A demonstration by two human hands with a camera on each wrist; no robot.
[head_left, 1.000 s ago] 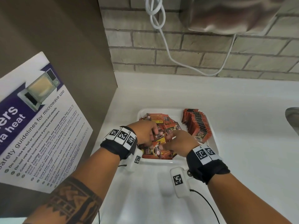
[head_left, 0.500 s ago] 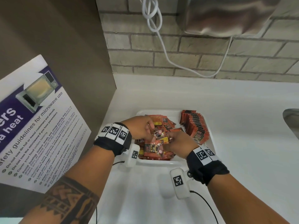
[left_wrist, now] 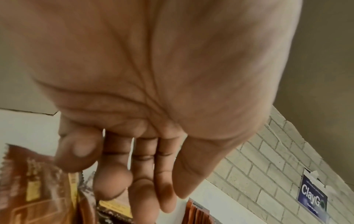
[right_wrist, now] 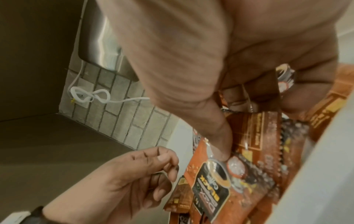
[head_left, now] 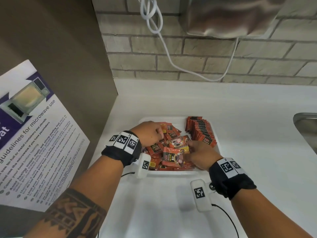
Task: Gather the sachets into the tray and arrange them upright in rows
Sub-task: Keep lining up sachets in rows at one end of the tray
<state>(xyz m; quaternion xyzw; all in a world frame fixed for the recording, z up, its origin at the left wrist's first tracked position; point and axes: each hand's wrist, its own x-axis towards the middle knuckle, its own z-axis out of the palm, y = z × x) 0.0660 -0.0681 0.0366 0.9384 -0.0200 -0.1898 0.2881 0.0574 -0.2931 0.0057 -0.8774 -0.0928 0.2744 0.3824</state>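
Observation:
A white tray [head_left: 171, 174] lies on the white counter. A loose heap of orange coffee sachets [head_left: 171, 158] fills its left and middle. A row of upright sachets [head_left: 200, 129] stands along its right side. My right hand [head_left: 200, 154] is over the heap's near right part and grips a few sachets [right_wrist: 210, 181], thumb [right_wrist: 218, 136] pressed on the top one and fingers curled behind. My left hand [head_left: 149, 133] hovers over the heap's far left, fingers [left_wrist: 134, 174] loosely bent and holding nothing. The right wrist view also shows this empty left hand [right_wrist: 134, 174].
A brown panel with a microwave-safety poster [head_left: 34, 143] walls off the left. A brick wall with a looped white cable [head_left: 164, 48] and a metal dispenser [head_left: 231, 16] rises behind. A steel sink edge [head_left: 305, 127] lies far right. Bare counter [head_left: 154, 206] lies in front of the tray.
Both hands were together on sachets mid-tray. My left hand has let go and drawn back to the far left, while the right keeps its hold.

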